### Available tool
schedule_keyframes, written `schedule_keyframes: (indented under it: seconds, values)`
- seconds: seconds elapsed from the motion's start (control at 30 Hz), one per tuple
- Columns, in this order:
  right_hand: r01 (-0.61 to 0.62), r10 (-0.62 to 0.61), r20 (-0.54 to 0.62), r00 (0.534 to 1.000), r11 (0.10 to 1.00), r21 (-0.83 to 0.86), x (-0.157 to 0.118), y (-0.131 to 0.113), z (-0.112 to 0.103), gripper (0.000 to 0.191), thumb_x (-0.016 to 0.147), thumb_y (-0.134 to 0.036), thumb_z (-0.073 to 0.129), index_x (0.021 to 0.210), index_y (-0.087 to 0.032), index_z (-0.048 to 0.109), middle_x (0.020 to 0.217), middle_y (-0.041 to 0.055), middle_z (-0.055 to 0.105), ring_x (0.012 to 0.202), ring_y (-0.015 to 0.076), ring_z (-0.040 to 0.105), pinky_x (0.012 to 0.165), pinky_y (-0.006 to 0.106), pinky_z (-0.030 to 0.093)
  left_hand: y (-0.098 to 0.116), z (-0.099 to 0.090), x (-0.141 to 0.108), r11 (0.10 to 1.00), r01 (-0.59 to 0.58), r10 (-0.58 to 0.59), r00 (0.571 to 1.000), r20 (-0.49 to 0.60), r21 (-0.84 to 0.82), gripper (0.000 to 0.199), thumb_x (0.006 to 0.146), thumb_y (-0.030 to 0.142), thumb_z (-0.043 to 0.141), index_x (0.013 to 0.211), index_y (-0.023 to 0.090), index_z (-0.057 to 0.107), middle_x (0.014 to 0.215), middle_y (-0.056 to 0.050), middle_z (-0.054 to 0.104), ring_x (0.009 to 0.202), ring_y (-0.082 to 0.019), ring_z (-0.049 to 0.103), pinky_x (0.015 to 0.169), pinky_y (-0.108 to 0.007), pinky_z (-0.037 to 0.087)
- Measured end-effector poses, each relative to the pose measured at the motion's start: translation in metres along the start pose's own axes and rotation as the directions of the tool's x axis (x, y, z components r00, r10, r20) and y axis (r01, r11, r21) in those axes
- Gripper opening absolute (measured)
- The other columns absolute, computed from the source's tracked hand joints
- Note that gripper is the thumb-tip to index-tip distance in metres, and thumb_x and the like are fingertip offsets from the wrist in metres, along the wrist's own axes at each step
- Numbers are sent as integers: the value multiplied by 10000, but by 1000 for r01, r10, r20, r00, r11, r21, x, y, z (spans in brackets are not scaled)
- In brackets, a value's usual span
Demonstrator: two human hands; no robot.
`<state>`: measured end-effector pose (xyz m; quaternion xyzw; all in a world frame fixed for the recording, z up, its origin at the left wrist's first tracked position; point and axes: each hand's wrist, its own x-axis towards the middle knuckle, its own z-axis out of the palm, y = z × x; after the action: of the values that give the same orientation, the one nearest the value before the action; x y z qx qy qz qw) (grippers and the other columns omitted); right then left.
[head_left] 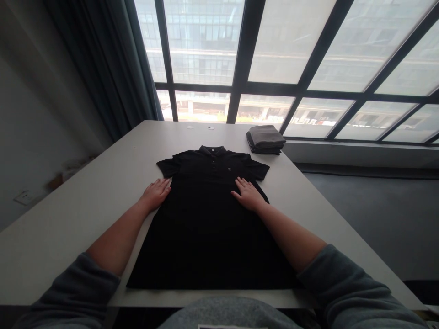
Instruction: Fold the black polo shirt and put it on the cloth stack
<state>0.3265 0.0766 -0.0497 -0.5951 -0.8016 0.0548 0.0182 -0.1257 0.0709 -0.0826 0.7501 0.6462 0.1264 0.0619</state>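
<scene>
A black short-sleeved polo shirt (209,228) lies spread out front side up, its collar at the far end and its hem near the table's front edge. It has a button placket and a small light mark on the chest. At the shirt's left side edge, below the sleeve, my left hand (156,194) rests flat with its fingers stretched out. My right hand (248,194) lies flat on the right part of the shirt body, below the chest mark, fingers spread. Neither hand grips anything.
A stack of folded clothes (265,139), grey on top with darker and striped ones beneath, sits at the far right of the white table (85,201). Windows (274,41) stand behind it. A dark curtain (113,59) hangs at the left, and a wall socket (25,197) shows low down.
</scene>
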Motion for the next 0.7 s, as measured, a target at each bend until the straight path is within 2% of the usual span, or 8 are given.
schedule_keyframes:
  seconds: [0.17,0.33,0.5,0.6,0.7]
  values:
    - [1,-1,9,1000,1000,2,0,-1,-1,808,1050,-598,339,1679,-93,306,1755,133,215,1633,297,182,1323,456,157,3,0,6,997,79,-81,992,-96,-17,541,1053,419,396,1519,197,557,1605,-150,522,1534,-341,416,1260,-557,307]
    - [11,-11,18,1000,1000,5,0,1,-1,795,1048,-598,331,1682,-119,303,1756,136,203,1636,292,164,1322,471,154,8,-5,27,984,172,-178,968,-178,-48,560,1046,452,404,1499,141,510,1488,-196,615,1361,-360,593,1206,-535,375]
    - [18,-17,36,999,1000,-12,0,3,-3,775,1062,-565,358,1674,-92,315,1754,157,199,1638,302,145,1324,482,149,6,-10,56,969,229,-243,950,-199,-89,623,1053,460,367,1616,196,396,1523,-169,598,1410,-365,544,1210,-580,340]
    - [55,-55,-23,998,998,-4,1,-3,-6,736,1069,-547,387,1652,-97,376,1747,162,228,1639,313,132,1324,499,153,4,-12,71,967,242,-253,947,-199,-82,575,1054,475,350,1532,217,539,1508,-152,614,1396,-357,551,1218,-564,331]
    - [141,-138,-89,986,990,29,12,-21,-10,707,1065,-545,430,1618,-104,448,1734,161,279,1639,307,146,1325,480,185,1,-12,81,967,241,-253,945,-207,-82,511,1019,508,434,1384,237,667,1467,-129,648,1346,-352,584,1188,-516,381]
